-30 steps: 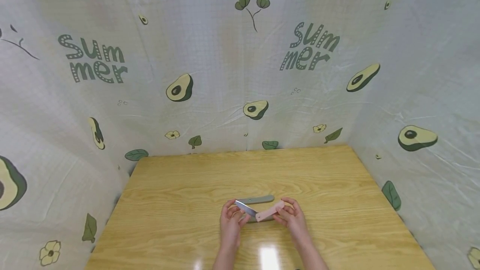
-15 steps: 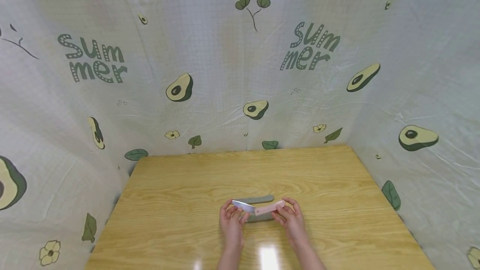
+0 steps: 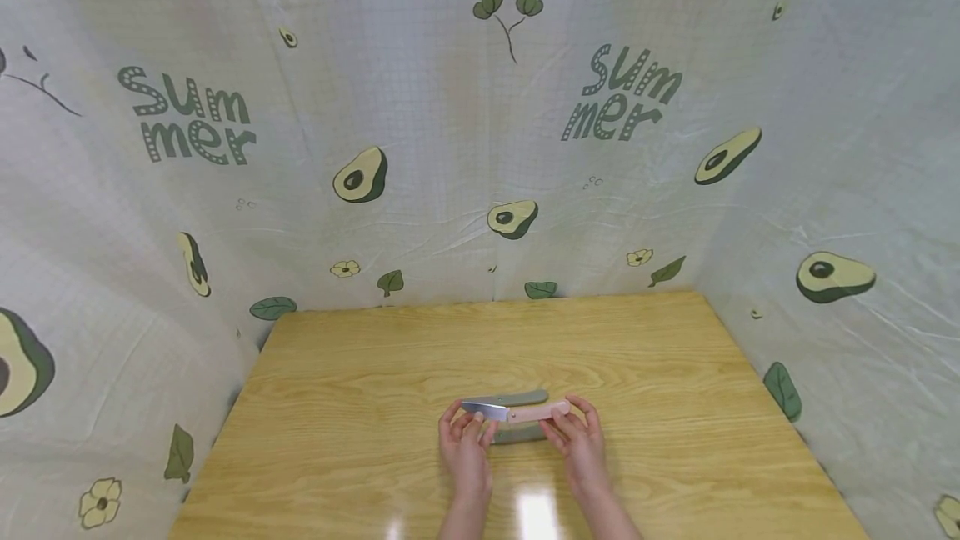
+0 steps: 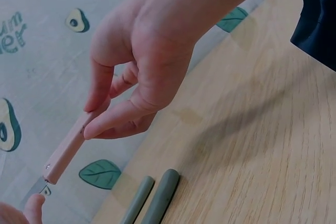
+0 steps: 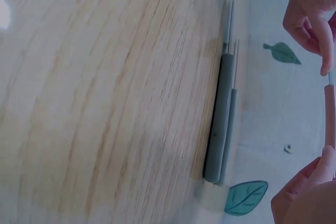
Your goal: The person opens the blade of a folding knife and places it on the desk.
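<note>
Both hands hold a folding knife with a pink handle (image 3: 536,413) above the table. Its blade (image 3: 491,412) points left and lies almost in line with the handle. My left hand (image 3: 467,457) pinches the blade between thumb and fingers. The handle's right end sits between the thumb and fingers of my right hand (image 3: 585,450); the left wrist view shows this right hand (image 4: 142,61) close up. Below and behind the pink knife, a grey-handled knife (image 3: 525,397) and a second grey-handled knife (image 3: 520,435) lie on the table, partly hidden in the head view.
The wood-grain table (image 3: 360,373) is enclosed at the back and both sides by pale cloth (image 3: 420,90) printed with avocados, leaves and lettering. A dark strap (image 4: 315,14) is on the right wrist. Both grey knives (image 5: 219,124) have their blades extended.
The pink knife has gone from a wide V to nearly straight, its pivot rising as the blade swung into line with the handle. Both hands kept their grip, shifting only slightly.
</note>
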The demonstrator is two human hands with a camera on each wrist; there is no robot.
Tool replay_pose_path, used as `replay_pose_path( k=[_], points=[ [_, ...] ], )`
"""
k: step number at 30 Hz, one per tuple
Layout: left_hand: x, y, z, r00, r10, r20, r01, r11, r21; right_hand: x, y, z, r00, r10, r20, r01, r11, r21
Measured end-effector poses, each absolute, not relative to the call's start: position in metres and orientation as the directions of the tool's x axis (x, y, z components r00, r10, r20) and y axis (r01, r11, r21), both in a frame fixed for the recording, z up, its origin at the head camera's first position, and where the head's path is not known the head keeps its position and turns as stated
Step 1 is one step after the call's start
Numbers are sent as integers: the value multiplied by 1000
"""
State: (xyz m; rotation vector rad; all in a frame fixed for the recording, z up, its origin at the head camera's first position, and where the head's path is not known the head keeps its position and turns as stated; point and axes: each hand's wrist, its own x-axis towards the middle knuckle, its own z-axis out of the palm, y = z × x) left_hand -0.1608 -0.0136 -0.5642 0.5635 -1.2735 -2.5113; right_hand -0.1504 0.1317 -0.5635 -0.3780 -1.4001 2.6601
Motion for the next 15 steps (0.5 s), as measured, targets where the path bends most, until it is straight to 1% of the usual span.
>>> replay_pose_path(
  k=[4, 9, 15],
  points=[
    [-161, -11, -567, -891, -406, -204, 82, -585, 807, -150, 130, -565, -952, 242, -184, 9, -584, -812],
    [-160, -9, -568, -891, -410, -194, 97, -588, 803, -149, 125, -563, -936, 256, -243, 42, -603, -796],
    [-159, -9, -568, -887, -418, -196, 103, -593, 799, -148, 121, -563, -930, 261, -257, 33, -639, -768]
  ],
)
